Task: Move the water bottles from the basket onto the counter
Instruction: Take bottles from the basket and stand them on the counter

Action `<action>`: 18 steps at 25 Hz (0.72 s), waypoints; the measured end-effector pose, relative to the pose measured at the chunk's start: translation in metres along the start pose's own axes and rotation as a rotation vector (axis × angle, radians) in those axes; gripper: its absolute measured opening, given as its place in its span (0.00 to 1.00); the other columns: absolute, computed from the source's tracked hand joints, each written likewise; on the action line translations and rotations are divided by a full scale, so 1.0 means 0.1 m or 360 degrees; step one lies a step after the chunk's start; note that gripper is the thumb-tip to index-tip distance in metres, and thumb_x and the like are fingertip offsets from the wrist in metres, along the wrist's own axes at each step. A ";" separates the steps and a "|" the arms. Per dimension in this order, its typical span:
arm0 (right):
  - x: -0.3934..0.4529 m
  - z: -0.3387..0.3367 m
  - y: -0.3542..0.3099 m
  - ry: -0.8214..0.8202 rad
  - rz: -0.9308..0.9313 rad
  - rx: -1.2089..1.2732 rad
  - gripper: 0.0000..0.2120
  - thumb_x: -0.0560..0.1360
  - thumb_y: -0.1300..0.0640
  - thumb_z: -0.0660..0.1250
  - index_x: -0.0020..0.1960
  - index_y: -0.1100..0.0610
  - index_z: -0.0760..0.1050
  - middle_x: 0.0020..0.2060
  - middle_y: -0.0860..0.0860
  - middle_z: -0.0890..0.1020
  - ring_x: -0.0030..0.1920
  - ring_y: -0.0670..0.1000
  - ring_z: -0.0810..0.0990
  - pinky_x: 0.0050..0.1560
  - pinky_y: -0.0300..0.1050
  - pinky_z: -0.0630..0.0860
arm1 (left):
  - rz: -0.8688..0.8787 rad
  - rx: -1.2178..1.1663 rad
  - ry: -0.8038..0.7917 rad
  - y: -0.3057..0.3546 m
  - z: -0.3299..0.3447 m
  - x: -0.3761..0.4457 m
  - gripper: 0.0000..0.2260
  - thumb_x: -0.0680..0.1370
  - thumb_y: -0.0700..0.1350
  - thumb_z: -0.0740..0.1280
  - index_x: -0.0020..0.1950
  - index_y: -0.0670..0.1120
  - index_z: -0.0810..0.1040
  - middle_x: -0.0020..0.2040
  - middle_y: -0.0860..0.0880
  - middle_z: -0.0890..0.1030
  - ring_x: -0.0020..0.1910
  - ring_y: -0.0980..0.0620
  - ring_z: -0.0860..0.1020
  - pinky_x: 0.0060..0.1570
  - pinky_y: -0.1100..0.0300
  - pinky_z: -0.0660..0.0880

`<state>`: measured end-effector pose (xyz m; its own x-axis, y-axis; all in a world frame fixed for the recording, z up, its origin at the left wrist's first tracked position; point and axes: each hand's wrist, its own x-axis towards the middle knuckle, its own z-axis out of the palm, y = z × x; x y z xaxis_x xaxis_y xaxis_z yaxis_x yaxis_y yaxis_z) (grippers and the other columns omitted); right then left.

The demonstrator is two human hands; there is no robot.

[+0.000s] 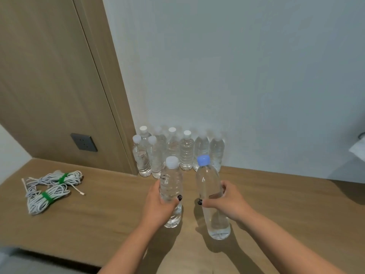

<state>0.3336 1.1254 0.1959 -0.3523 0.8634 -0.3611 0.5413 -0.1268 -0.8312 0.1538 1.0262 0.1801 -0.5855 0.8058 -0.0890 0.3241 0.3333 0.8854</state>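
1. My left hand (158, 204) is wrapped round a ribbed clear plastic water bottle with a white cap (171, 186), upright on the brown wood-grain counter (98, 210).
2. My right hand (227, 200) grips a smooth clear bottle with a blue cap (210, 182), just beside the white-capped one.
3. Behind both, a cluster of clear water-filled bottles (186, 153) stands against the wall.

A wooden counter (98, 210) fills the lower part, and its back edge meets a plain pale wall (237, 66). At the back left corner stands a wooden panel (49, 76) with a dark wall socket (84, 142). Soft light makes shadows on the wood.
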 end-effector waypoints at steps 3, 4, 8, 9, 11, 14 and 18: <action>0.39 0.17 -0.07 0.0074 -0.0011 0.0029 0.29 0.55 0.52 0.80 0.52 0.52 0.73 0.46 0.48 0.82 0.46 0.50 0.82 0.49 0.50 0.80 | 0.0014 -0.0002 -0.0012 -0.14 0.09 0.40 0.24 0.65 0.41 0.75 0.54 0.61 0.74 0.50 0.59 0.81 0.53 0.54 0.79 0.52 0.57 0.75; 0.53 0.25 -0.08 0.0124 0.0002 0.0036 0.28 0.56 0.53 0.79 0.53 0.52 0.73 0.47 0.48 0.82 0.46 0.49 0.82 0.49 0.49 0.80 | -0.0002 -0.0009 -0.0028 -0.20 0.13 0.53 0.25 0.64 0.42 0.75 0.55 0.61 0.74 0.50 0.60 0.82 0.53 0.54 0.80 0.53 0.56 0.76; 1.08 0.51 -0.09 0.0267 0.0067 0.0071 0.26 0.62 0.57 0.79 0.57 0.53 0.72 0.48 0.49 0.82 0.48 0.50 0.82 0.52 0.49 0.79 | -0.0117 -0.0096 0.0016 -0.42 0.34 1.02 0.29 0.65 0.42 0.76 0.63 0.56 0.74 0.53 0.55 0.83 0.55 0.51 0.80 0.58 0.51 0.76; 1.20 0.55 -0.09 0.0305 0.0076 0.0073 0.27 0.63 0.57 0.79 0.57 0.54 0.72 0.49 0.49 0.81 0.49 0.51 0.81 0.52 0.50 0.78 | -0.0132 -0.0106 0.0034 -0.49 0.39 1.13 0.29 0.65 0.41 0.76 0.64 0.54 0.74 0.54 0.53 0.82 0.56 0.50 0.80 0.59 0.50 0.75; 1.41 0.65 -0.07 0.0352 0.0099 0.0096 0.27 0.63 0.57 0.78 0.58 0.55 0.71 0.50 0.50 0.80 0.51 0.52 0.80 0.52 0.49 0.77 | -0.0112 -0.0057 0.0054 -0.54 0.46 1.29 0.31 0.67 0.40 0.76 0.68 0.50 0.72 0.60 0.51 0.80 0.61 0.49 0.76 0.64 0.49 0.72; 1.65 0.76 -0.02 0.0381 0.0098 0.0203 0.28 0.60 0.56 0.77 0.57 0.51 0.71 0.50 0.47 0.81 0.51 0.49 0.81 0.54 0.49 0.78 | -0.0095 -0.0002 0.0073 -0.59 0.55 1.51 0.33 0.68 0.41 0.76 0.71 0.47 0.69 0.65 0.48 0.75 0.66 0.47 0.71 0.68 0.49 0.68; 1.82 0.88 0.02 0.0400 0.0106 0.0365 0.25 0.62 0.60 0.78 0.54 0.48 0.72 0.47 0.45 0.83 0.47 0.44 0.82 0.49 0.44 0.79 | -0.0152 -0.0059 0.0063 -0.62 0.59 1.71 0.30 0.66 0.49 0.75 0.66 0.56 0.71 0.61 0.54 0.78 0.61 0.51 0.76 0.61 0.48 0.74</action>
<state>0.2033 1.2396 0.0907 -0.1075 0.9392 -0.3261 0.3609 -0.2688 -0.8930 0.0773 1.1727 0.0834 -0.6416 0.7510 -0.1560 0.2385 0.3887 0.8900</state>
